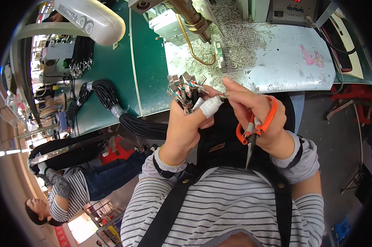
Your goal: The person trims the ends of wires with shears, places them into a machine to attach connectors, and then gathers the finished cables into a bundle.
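Observation:
My left hand [185, 127] is closed round a bunch of black cables whose metal connectors [186, 85] and thin coloured wires fan out above the fist. White tape [211, 106] wraps its thumb. Close beside that thumb, the fingertips of my right hand [256, 108] pinch together at a wire end too small to make out clearly. Scissors with orange handles [269, 117] hang from the right hand, looped over its fingers, blades pointing down toward my body. From the left fist, a thick bundle of black cables [142, 126] trails off to the left over the green table.
A machine head with a brass-coloured tube [197, 25] stands over a pale metal plate [284, 68], strewn with many small silvery pieces [239, 35]. A control box [293, 11] and a phone [337, 49] are at the far right. Another person [77, 185] works at the left.

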### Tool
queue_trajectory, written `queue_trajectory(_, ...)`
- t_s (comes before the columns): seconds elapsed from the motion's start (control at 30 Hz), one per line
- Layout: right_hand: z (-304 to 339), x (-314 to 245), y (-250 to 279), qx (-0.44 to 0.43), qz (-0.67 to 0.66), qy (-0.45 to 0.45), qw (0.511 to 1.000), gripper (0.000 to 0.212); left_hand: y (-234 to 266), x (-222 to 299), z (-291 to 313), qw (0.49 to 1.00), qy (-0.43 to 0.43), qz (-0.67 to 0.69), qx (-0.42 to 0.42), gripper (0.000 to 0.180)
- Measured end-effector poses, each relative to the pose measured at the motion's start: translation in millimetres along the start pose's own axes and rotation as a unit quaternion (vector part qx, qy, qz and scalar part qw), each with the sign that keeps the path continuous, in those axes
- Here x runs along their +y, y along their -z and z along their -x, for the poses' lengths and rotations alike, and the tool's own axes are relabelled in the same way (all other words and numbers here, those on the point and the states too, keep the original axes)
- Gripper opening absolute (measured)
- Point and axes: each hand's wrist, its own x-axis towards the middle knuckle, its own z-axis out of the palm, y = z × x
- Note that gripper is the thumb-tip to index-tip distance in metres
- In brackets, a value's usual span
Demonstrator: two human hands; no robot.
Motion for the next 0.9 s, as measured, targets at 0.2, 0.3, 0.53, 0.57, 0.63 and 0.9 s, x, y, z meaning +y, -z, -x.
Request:
queue_trajectory(0.2,1,-13,19,-0.226,0.066,-0.268,0.934,0.022,-5,0,2,0.995,-0.062,-0.047,0.064,0.014)
queue_trajectory(0.3,5,-16,12,-0.238,0.114,-0.294,0.919,0.027,-1,-3,1,0.993,-0.074,-0.065,0.061,0.018)
queue_trajectory(0.53,13,-10,1,-0.247,0.09,-0.331,0.906,0.028,3,-1,-7,0.996,-0.046,-0.063,0.034,0.017)
queue_trajectory(0.57,15,-8,1,-0.247,0.025,-0.361,0.899,0.029,7,2,-11,1.0,0.001,-0.021,0.012,0.016)
queue_trajectory(0.63,15,-5,2,-0.248,-0.042,-0.389,0.886,0.031,12,4,-20,0.999,0.047,0.022,-0.009,0.015)
queue_trajectory(0.9,-31,9,2,-0.002,-0.188,-0.483,0.855,0.016,8,15,-64,0.996,0.063,0.058,-0.006,0.017)
